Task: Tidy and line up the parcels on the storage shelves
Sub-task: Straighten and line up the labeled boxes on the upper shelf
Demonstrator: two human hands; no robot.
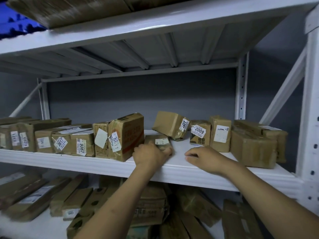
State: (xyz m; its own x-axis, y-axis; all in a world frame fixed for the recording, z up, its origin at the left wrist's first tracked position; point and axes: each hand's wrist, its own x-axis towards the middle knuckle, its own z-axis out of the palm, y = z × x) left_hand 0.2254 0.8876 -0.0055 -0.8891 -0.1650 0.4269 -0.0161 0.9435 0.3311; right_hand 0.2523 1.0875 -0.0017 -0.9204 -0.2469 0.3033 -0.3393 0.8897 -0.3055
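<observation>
On the middle white shelf (pixel 172 171) my left hand (pixel 150 155) grips the near end of a small flat cardboard parcel (pixel 156 139) lying beside the tall box marked 5611 (pixel 120 137). My right hand (pixel 205 156) rests on the bare shelf to the right, fingers loosely curled, holding nothing. Behind, the parcel labelled 4822 (pixel 170 125) sits tilted on one edge. Boxes marked 2009 (pixel 200 132) and a taller one (pixel 220 133) stand to its right.
A row of labelled parcels (pixel 51 138) lines the shelf's left part. A large taped box (pixel 253 147) fills the right end by the upright post (pixel 309 118). Long flat parcels (pixel 51 195) lie jumbled on the lower shelf. More boxes sit on the top shelf (pixel 69 11).
</observation>
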